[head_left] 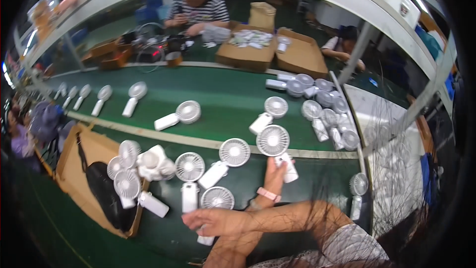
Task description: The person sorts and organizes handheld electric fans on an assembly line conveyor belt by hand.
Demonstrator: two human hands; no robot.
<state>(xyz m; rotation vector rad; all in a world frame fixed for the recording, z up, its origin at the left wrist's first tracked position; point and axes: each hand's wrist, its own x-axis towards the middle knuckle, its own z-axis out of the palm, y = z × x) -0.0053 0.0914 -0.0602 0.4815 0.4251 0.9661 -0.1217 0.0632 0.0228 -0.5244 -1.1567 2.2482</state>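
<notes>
My arms cross, the right forearm lying over the left. My left hand (275,172), with a pink band at the wrist, grips the handle of a white handheld fan (272,140) near the belt's edge strip. Stretched to the left, my right hand (218,222) has its fingers extended over another white fan (217,198), covering part of its handle; whether it touches that fan I cannot tell. Two more fans, one upright (190,167) and one tilted (234,152), lie just beyond my right hand.
A cardboard box (69,164) with a black pouch (106,188) stands left, beside piled fans (127,183). Spaced fans (188,112) lie along the green belt (223,87); more cluster at its right end (325,99). Across it, a person in stripes (198,10) works near open cartons (302,57).
</notes>
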